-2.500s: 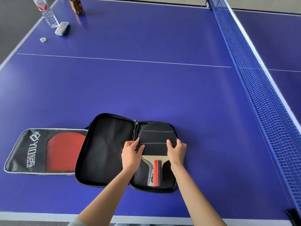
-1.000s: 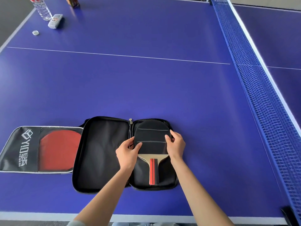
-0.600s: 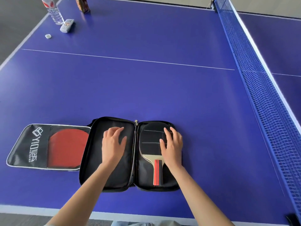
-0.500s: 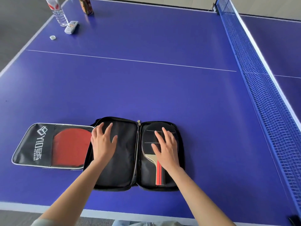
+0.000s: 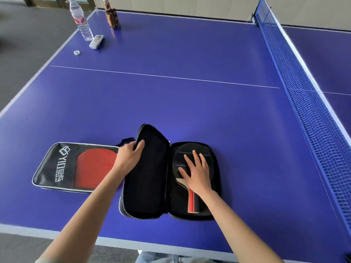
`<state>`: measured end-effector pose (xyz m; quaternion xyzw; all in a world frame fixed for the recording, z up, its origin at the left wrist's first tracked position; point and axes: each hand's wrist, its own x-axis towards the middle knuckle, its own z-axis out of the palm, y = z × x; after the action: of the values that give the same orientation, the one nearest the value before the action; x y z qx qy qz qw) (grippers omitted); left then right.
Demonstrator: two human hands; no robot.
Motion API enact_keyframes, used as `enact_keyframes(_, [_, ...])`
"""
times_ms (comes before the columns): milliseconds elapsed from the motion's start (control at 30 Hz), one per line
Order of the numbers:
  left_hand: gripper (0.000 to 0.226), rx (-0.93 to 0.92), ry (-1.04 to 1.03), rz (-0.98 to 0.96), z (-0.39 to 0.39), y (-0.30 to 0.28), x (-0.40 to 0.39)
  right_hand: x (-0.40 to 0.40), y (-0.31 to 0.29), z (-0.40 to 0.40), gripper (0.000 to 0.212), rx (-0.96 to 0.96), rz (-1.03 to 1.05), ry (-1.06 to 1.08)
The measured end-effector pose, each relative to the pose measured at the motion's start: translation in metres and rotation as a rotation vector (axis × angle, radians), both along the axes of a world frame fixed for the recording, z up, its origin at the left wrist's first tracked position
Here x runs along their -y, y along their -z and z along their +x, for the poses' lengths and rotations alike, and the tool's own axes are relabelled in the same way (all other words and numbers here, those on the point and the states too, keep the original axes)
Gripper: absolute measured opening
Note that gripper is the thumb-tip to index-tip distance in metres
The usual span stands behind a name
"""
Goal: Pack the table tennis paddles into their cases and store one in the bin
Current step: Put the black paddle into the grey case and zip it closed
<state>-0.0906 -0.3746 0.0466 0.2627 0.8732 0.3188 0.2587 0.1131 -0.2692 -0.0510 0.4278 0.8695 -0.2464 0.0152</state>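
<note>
Lifted case flap (image 5: 150, 168) now overlaps sleeved paddle (image 5: 95, 168).

Right hand (image 5: 197, 172) covers paddle (image 5: 190, 164) blade centre. Left fingers (image 5: 139, 146) hide case flap (image 5: 146, 173) edge. Red paddle (image 5: 95, 168) handle concealed inside sleeve (image 5: 57, 166). Water bottle (image 5: 81, 21) top cut off; small print on sleeve illegible.

Bright even daylight, soft shadows, mild sheen on table (image 5: 190, 103), wide-angle edge bending, slight blur

Table (image 5: 171, 103) blue, white lines; open case (image 5: 148, 179) black; paddle (image 5: 191, 186) black, handle red-black striped; sleeve (image 5: 57, 166) black, white logo
</note>
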Motion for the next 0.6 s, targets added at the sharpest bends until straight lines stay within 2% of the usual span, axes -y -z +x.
enact_keyframes(67, [0.05, 0.058, 0.083, 0.04, 0.023, -0.01, -0.014, -0.005, -0.027, -0.005, 0.05, -0.184, -0.381, 0.118])
enact_keyframes(133, [0.049, 0.121, 0.115, 0.095, 0.049, -0.012, -0.031, -0.006, -0.055, -0.003, 0.047, -0.508, -0.786, 0.26])
enact_keyframes(167, [0.045, 0.159, 0.114, 0.113, 0.06, -0.011, -0.039, -0.008, -0.066, 0.001, 0.045, -0.635, -0.911, 0.291])
enact_keyframes(233, [0.036, 0.25, 0.11, 0.144, 0.081, -0.005, -0.053, -0.013, -0.081, 0.012, 0.038, -0.765, -1.013, 0.304])
enact_keyframes(300, [0.03, 0.269, 0.162, 0.211, 0.101, 0.001, -0.06, -0.018, -0.085, 0.021, 0.027, -0.789, -0.938, 0.3])
enact_keyframes(367, [0.036, 0.21, 0.261, 0.256, 0.118, 0.013, -0.064, -0.026, -0.079, 0.032, 0.027, -0.766, -0.801, 0.313])
enact_keyframes(500, [0.042, 0.016, 0.423, 0.111, 0.136, 0.045, -0.066, -0.045, -0.056, 0.057, 0.016, -0.685, -0.573, 0.43])
enact_keyframes(600, [0.043, -0.137, 0.539, -0.035, 0.146, 0.066, -0.063, -0.057, -0.039, 0.07, 0.009, -0.529, -0.425, 0.486])
